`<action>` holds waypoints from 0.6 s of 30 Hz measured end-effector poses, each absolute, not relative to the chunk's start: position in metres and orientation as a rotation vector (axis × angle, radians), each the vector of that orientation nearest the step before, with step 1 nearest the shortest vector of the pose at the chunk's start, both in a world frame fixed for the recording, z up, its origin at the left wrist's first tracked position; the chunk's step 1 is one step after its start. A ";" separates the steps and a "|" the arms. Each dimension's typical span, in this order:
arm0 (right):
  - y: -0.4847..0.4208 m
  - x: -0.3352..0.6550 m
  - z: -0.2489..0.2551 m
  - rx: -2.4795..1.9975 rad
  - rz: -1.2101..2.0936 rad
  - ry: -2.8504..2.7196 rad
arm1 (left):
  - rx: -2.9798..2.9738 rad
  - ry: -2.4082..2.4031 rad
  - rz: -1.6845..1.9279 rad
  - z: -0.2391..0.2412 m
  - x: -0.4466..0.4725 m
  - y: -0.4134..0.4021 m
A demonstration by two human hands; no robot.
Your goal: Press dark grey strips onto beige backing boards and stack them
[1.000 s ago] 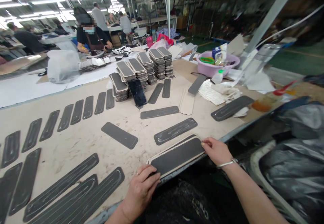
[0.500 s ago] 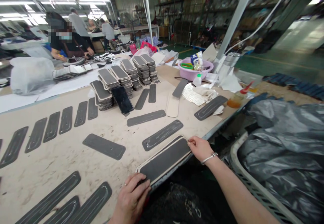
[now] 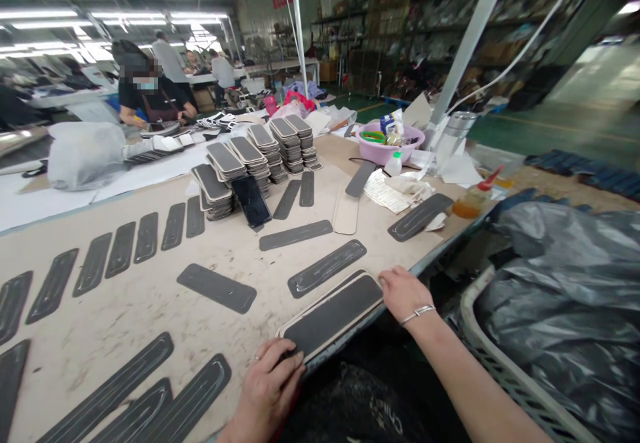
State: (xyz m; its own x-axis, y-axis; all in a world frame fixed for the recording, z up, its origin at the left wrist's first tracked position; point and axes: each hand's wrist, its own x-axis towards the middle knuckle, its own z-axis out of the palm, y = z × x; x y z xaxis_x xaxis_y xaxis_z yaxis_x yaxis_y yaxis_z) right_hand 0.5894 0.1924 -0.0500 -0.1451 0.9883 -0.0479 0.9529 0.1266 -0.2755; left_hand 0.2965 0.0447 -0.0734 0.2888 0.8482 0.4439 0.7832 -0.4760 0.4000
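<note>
Pressing down at both ends, a worker steadies a backed strip point(image 3: 333, 313), a dark pad lying on a slightly larger beige layer, which sits slantwise at the very near edge of the desk point(image 3: 150, 309), above a dark gap. The left hand point(image 3: 267, 386) lies spread and flat, its fingers point(image 3: 286, 357) on top of the strip's near end and closed on nothing. The right hand point(image 3: 403, 293), a bracelet at its wrist, meets the far end with fingers bent, though whether they pinch the edge or merely butt against it cannot be told from this angle. Just beyond lies a loose dark strip point(image 3: 327, 268), apart from the pressed one, with more laid out in rows across the desk. Farther back stand stacks point(image 3: 260, 153) of similar pieces with a phone point(image 3: 251, 200) leaning on them, a pink basin point(image 3: 390, 144) and a squeeze bottle point(image 3: 473, 199). A co-worker point(image 3: 150, 96) sits at the far side, and to the right a bin point(image 3: 565, 283) holds black sheeting. The risk, on this evidence, lies in position. So close to the edge, uneven pressure from one hand could slide the dark pad askew on its backing, or tip the whole piece off the desk into the gap below.
</note>
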 end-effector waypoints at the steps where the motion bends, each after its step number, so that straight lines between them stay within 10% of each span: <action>1: 0.190 0.588 -0.046 -1.922 0.265 -2.258 | 2.435 1.550 0.942 -0.073 0.297 0.044; 18: 0.129 0.517 -0.075 -0.964 0.398 -2.747 | 2.430 1.534 0.941 -0.072 0.297 0.046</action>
